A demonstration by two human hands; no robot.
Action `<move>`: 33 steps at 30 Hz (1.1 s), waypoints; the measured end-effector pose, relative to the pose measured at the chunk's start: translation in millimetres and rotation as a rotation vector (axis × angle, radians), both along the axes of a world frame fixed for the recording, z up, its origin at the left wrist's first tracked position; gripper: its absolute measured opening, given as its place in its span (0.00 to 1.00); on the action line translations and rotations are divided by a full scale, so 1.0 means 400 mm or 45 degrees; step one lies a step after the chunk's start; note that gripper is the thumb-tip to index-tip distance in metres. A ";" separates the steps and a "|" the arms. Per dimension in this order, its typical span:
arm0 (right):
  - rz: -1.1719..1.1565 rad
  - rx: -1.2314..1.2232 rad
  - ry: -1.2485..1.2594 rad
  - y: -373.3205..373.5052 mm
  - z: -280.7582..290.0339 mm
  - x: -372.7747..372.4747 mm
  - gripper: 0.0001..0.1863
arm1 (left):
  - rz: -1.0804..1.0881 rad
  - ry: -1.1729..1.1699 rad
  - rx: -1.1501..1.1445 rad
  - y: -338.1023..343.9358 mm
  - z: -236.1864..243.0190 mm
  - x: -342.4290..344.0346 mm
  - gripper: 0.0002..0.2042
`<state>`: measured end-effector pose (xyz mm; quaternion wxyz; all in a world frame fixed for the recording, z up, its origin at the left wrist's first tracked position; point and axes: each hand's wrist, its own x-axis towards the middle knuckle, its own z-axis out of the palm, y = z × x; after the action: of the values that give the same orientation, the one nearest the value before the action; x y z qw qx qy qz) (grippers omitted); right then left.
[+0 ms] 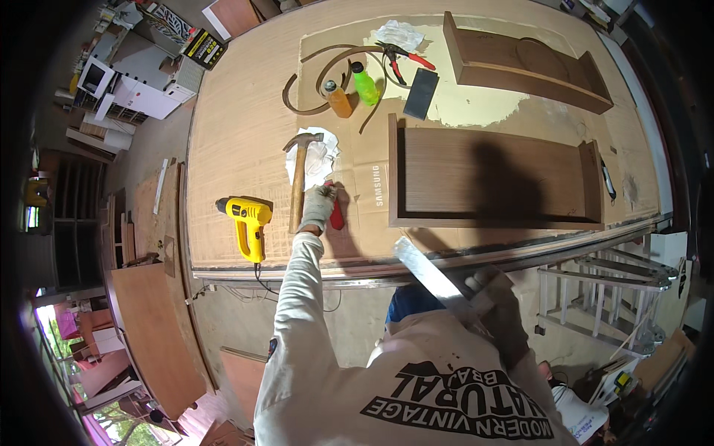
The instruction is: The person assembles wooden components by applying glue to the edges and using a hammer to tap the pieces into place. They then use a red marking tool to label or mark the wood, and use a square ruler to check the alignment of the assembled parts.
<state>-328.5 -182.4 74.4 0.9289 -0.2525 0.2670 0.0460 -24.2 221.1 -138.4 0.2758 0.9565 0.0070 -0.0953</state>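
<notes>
My left hand, in a light glove, reaches over the table with its fingers closed around a red-handled tool; the tool's working end is not clear. Just left of it lies a claw hammer with a wooden handle, its head on crumpled white paper. My right hand is in shadow by the table's front edge, gripping a flat silvery metal strip that points up and left. Beyond the strip stands an open wooden drawer box. A yellow heat gun lies left of the hammer.
Farther back on the table are an orange bottle, a green bottle, red-handled pliers, a dark block, curled edging strips and a second wooden frame. An aluminium ladder stands at right.
</notes>
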 end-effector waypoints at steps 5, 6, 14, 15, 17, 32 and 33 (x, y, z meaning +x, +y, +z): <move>0.229 -0.347 -0.054 0.102 -0.252 -0.011 0.25 | -0.134 -0.014 -0.024 -0.059 0.018 -0.017 0.13; 0.172 -0.290 -0.005 0.129 -0.285 -0.001 0.28 | -0.161 -0.010 -0.043 -0.065 0.018 0.001 0.12; -0.180 -0.232 -0.155 0.403 -0.492 0.076 0.28 | -0.447 -0.115 0.067 -0.113 -0.021 -0.007 0.12; -0.093 -0.513 -0.183 0.413 -0.490 0.080 0.27 | -0.469 -0.158 0.029 -0.119 -0.018 -0.010 0.11; -0.116 -0.524 -0.153 0.433 -0.479 0.076 0.26 | -0.515 -0.138 0.051 -0.106 -0.019 -0.008 0.12; -0.133 -0.599 -0.256 0.500 -0.487 0.120 0.25 | -0.764 0.052 -0.054 -0.076 -0.033 0.051 0.14; -0.210 -0.332 -0.236 0.505 -0.481 0.123 0.25 | -0.751 0.062 -0.094 -0.061 -0.042 0.051 0.13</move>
<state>-279.2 19.5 -117.9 0.9095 -0.3513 0.2036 -0.0889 -4.0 196.6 -155.3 0.2704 0.9040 -0.2680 -0.1946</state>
